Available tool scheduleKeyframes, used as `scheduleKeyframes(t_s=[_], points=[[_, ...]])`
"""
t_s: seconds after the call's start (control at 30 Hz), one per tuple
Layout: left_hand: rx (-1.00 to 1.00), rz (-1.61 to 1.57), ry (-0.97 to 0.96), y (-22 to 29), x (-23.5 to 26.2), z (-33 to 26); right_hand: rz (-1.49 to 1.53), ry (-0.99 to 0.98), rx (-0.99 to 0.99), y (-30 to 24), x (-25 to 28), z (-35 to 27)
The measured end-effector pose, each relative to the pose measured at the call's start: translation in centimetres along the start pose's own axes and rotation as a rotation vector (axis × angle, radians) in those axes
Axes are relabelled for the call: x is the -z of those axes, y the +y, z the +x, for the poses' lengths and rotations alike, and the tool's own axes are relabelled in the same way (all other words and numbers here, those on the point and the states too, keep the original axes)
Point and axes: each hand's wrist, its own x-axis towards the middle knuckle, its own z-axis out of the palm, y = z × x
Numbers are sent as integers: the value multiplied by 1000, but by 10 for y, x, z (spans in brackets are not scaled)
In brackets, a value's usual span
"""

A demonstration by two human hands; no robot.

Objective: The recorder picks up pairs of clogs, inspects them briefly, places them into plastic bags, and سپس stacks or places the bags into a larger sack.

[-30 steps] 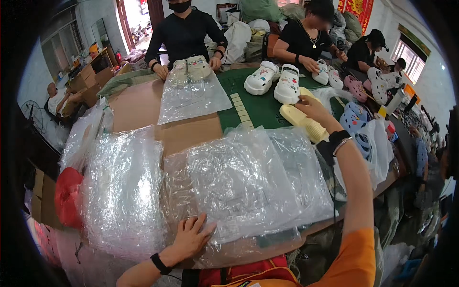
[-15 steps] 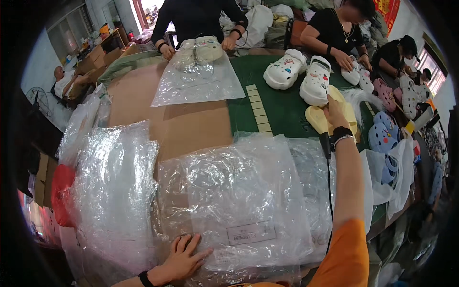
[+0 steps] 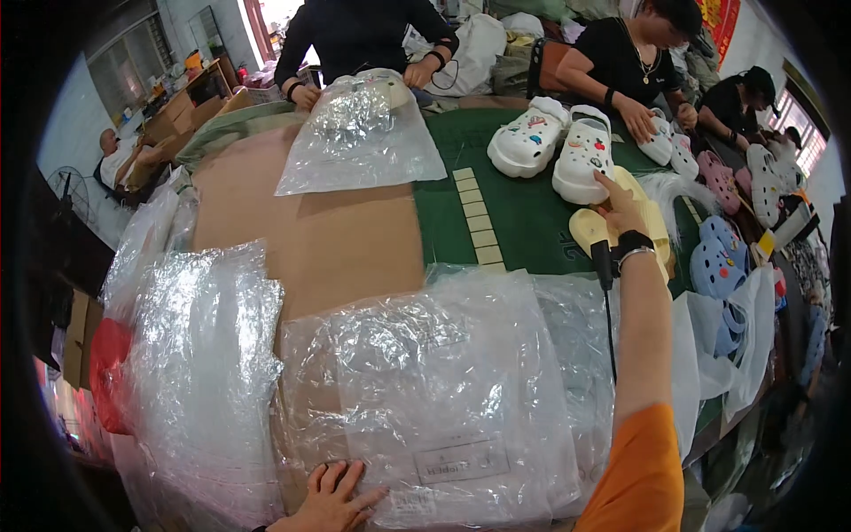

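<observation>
Lying apart on a flat, clear plastic bag (image 3: 434,381) were the fingers of the left hand (image 3: 331,509); those of the right hand (image 3: 624,213), their grip unclear to me, reached a white, charm-studded clog (image 3: 583,155) beside pale yellow slippers (image 3: 586,229) on the green counter (image 3: 527,226).

L fingers (image 3: 353,476) spread, R arm (image 3: 645,341) ext.

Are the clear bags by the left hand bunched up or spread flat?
Spread flat: the bags lie overlapping, broad faces up, the left hand at their near edge.
</observation>
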Motion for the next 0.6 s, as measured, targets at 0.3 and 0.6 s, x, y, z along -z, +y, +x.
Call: scheduleKeyframes(t_s=[0.3,0.6], points=[[-4,-18,-24,1,1,1,-54,268,58,15,-18,36],[-12,-8,37,0,0,0,229,173,-105,9,-1,35]])
